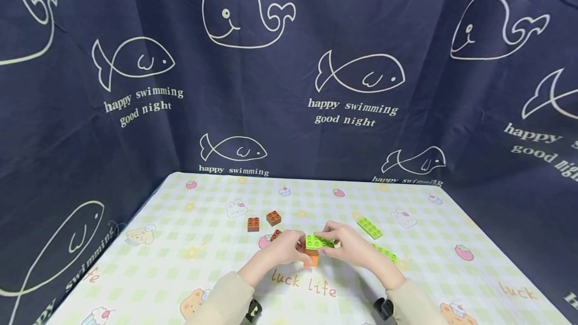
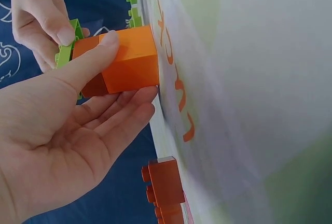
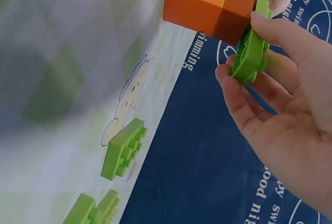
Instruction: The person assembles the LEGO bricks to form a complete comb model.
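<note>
Pale sleeves (image 1: 222,300) come in from the bottom of the head view, a black wrist device (image 1: 254,310) beside each one. Upright on the cloth-covered bench (image 1: 149,270) is an orange block (image 2: 134,60) with a brown block (image 3: 236,16) on top of it, and a green block (image 1: 316,241) lies across the brown one, jutting out toward the right hand (image 1: 347,242). Fingers of the left hand (image 1: 288,247) are closed round the sides of the orange block, the thumb lying over it near its seam with the brown block. Fingers of the right hand pinch the jutting part of the green block; I cannot tell whether it is fully seated. Three loose brown blocks (image 1: 253,225) lie beyond and to the left of the left hand, one partly hidden by it. Two loose green blocks (image 1: 370,228) lie near the right hand on its outer side, the nearer one partly covered. Dark blue fabric (image 1: 289,79) with white whales, fish and lettering hangs behind the bench
</note>
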`<state>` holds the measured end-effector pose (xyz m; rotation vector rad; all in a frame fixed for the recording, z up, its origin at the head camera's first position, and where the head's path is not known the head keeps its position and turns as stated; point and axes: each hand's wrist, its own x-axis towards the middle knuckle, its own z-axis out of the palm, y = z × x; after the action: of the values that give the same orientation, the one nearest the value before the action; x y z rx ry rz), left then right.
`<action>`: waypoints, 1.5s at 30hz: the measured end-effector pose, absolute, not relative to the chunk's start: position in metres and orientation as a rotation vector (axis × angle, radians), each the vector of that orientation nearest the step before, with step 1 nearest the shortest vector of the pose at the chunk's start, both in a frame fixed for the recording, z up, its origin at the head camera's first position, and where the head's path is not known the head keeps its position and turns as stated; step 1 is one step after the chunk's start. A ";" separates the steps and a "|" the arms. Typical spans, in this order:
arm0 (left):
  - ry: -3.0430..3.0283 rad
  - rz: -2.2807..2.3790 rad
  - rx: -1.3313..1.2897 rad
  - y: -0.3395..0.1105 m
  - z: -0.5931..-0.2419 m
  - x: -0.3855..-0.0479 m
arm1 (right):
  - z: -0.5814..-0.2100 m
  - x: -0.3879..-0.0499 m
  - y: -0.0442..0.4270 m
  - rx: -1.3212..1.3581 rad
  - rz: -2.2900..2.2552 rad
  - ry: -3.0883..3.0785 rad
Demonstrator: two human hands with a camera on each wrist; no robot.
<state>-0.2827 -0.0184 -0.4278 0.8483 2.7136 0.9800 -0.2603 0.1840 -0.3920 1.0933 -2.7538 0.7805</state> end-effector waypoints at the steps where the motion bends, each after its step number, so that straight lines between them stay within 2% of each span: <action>1: 2.715 0.976 0.847 -0.018 -0.428 -0.283 | -0.392 -0.261 0.184 1.098 0.783 -2.757; 24: 2.713 0.953 0.848 -0.018 -0.427 -0.285 | -0.394 -0.268 0.187 1.200 0.824 -2.725; 45: 2.707 0.998 0.829 -0.018 -0.428 -0.285 | -0.412 -0.269 0.187 0.957 1.185 -2.796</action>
<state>-0.2845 -0.0182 -0.4282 0.8287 2.7072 0.9976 -0.2691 0.1868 -0.4120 0.9571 -2.7956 1.1848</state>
